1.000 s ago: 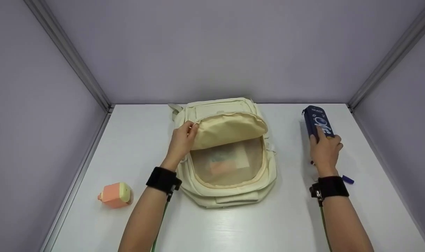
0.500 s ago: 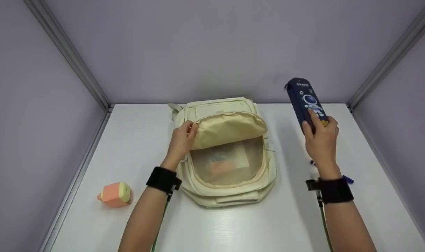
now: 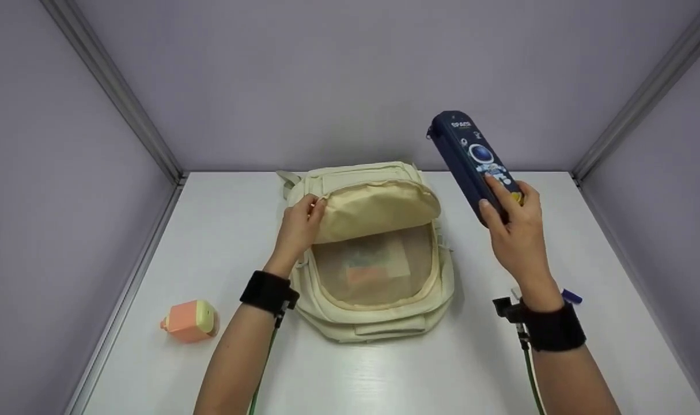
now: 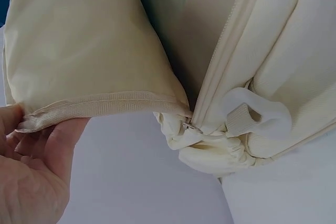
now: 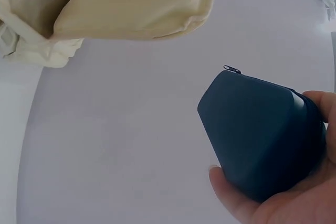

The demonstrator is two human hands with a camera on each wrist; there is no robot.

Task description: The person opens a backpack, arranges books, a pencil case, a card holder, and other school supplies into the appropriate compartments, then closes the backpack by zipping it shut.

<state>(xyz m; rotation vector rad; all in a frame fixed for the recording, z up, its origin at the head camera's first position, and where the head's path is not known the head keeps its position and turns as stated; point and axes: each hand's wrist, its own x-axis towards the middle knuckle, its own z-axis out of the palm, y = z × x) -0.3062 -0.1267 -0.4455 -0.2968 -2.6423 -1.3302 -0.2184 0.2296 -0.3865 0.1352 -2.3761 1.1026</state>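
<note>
A white tabletop [image 3: 361, 377] spans the lower frame of the head view. Centred on it, a cream backpack [image 3: 390, 316] lies between the hands, its flap [image 3: 378, 210] lifted. The navy case [image 3: 468, 161] slants through the upper right, raised off the tabletop, its lower end gripped by the right hand [image 3: 519, 236]. The left hand [image 3: 299, 227] pinches the flap's left edge. An orange-and-yellow bottle [image 3: 189, 321] lies lower left; a small blue object [image 3: 572, 296], right, near the right wrist.
</note>
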